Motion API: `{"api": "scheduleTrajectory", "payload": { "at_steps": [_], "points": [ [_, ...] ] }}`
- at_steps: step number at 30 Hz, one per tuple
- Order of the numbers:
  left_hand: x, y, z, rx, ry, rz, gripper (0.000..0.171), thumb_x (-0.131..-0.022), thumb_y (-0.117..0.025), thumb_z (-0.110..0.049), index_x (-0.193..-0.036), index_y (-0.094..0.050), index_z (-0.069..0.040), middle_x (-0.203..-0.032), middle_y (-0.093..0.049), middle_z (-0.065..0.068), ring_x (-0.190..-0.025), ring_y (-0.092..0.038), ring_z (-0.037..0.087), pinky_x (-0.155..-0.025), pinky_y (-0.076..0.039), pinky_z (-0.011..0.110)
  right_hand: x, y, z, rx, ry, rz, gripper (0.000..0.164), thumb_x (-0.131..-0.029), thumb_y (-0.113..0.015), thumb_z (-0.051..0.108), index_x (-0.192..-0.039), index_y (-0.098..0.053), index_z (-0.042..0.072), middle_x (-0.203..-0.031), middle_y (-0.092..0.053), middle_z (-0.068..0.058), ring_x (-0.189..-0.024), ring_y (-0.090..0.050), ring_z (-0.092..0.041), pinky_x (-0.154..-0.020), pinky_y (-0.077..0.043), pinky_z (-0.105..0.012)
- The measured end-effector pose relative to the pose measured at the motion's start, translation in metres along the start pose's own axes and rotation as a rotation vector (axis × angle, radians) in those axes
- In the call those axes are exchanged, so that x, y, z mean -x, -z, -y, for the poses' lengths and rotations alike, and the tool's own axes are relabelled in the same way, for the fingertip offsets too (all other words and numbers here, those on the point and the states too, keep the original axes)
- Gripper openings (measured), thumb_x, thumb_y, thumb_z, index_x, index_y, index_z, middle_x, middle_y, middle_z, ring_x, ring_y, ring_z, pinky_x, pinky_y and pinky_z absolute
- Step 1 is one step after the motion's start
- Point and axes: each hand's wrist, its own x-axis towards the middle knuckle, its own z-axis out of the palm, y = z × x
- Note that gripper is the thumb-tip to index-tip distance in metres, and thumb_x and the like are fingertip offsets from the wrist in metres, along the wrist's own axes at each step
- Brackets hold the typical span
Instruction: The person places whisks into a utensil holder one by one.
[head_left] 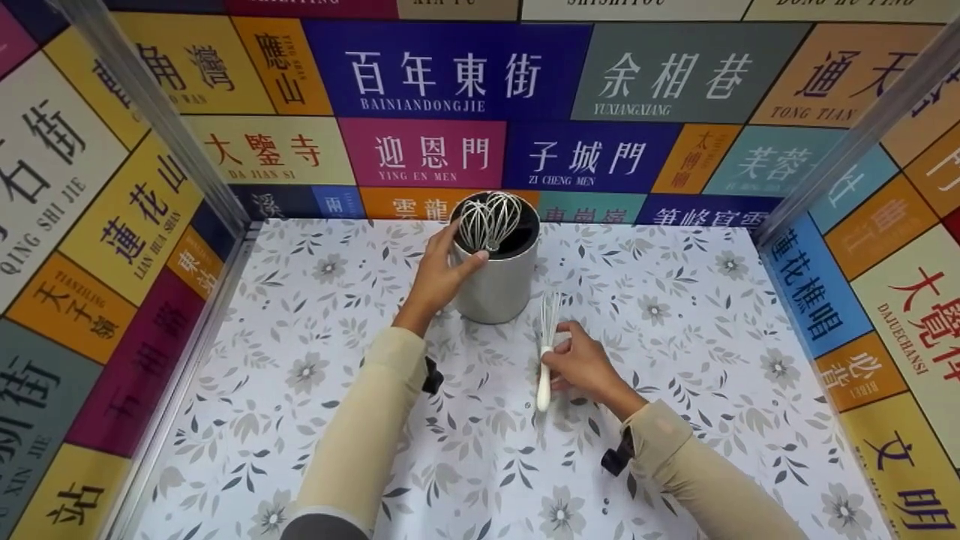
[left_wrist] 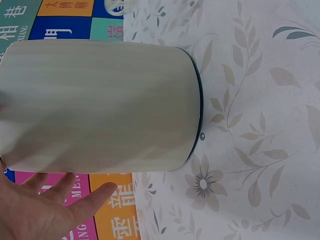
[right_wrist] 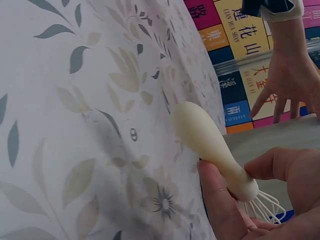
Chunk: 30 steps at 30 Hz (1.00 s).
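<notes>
Near the back of the table stands an upright light grey utensil holder point(head_left: 495, 292) with a dark inside. Wire heads of two whisks point(head_left: 489, 216) show at its mouth; their lower parts are hidden inside. My left hand point(head_left: 439, 274) holds the holder at its left rim, thumb to the front and fingers round the side; the left wrist view shows several fingers point(left_wrist: 62, 202) spread beside its wall. To the right of the holder, my right hand point(head_left: 585, 364) pinches a small cream-handled whisk point(right_wrist: 212, 145) between thumb and fingers, wires pointing away from me and handle toward me.
A white cloth point(head_left: 307, 375) with grey flowers and leaves covers the table. Panels of coloured signs point(head_left: 442, 71) wall in the back and both sides, with metal posts point(head_left: 161, 97) at the corners. The holder stands close to the back wall.
</notes>
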Motion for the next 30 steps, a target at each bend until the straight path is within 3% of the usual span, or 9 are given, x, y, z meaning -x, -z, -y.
{"api": "scheduleTrajectory", "payload": {
  "at_steps": [7, 15, 24, 30],
  "points": [
    [0.0, -0.001, 0.0, 0.005, 0.009, 0.002, 0.084, -0.09, -0.071, -0.054, -0.161, -0.033, -0.027, -0.164, -0.033, 0.011, -0.15, -0.036, 0.03, -0.124, -0.028, 0.05, 0.002, 0.019, 0.032, -0.012, 0.071, -0.016, 0.067, -0.092, -0.064, 0.015, -0.152, -0.034, 0.01, -0.121, -0.057, -0.019, -0.079, -0.075, -0.025, -0.068, -0.064, -0.039],
    [0.0, 0.0, 0.0, 0.01, 0.009, 0.0, 0.084, -0.09, -0.072, -0.054, -0.161, -0.033, -0.028, -0.164, -0.033, 0.012, -0.15, -0.036, 0.031, -0.124, -0.027, 0.051, -0.002, 0.04, 0.078, -0.031, 0.176, -0.1, 0.068, -0.093, -0.066, 0.016, -0.152, -0.033, 0.013, -0.12, -0.061, -0.017, -0.081, -0.075, -0.026, -0.069, -0.064, -0.039],
    [0.0, 0.002, 0.001, -0.009, -0.005, 0.011, 0.086, -0.091, -0.07, -0.055, -0.161, -0.032, -0.026, -0.163, -0.033, 0.011, -0.15, -0.036, 0.029, -0.124, -0.028, 0.049, -0.01, 0.047, 0.129, -0.041, 0.418, -0.201, 0.069, -0.092, -0.069, 0.014, -0.149, -0.032, 0.012, -0.114, -0.061, -0.013, -0.088, -0.074, -0.022, -0.069, -0.064, -0.036],
    [0.0, 0.0, 0.001, 0.015, 0.004, 0.008, 0.085, -0.09, -0.071, -0.055, -0.161, -0.033, -0.028, -0.163, -0.034, 0.011, -0.149, -0.037, 0.03, -0.124, -0.028, 0.051, -0.017, 0.045, 0.159, -0.031, 0.526, -0.279, 0.069, -0.092, -0.069, 0.013, -0.15, -0.032, 0.016, -0.112, -0.064, -0.011, -0.089, -0.074, -0.024, -0.073, -0.064, -0.034]
  ]
}}
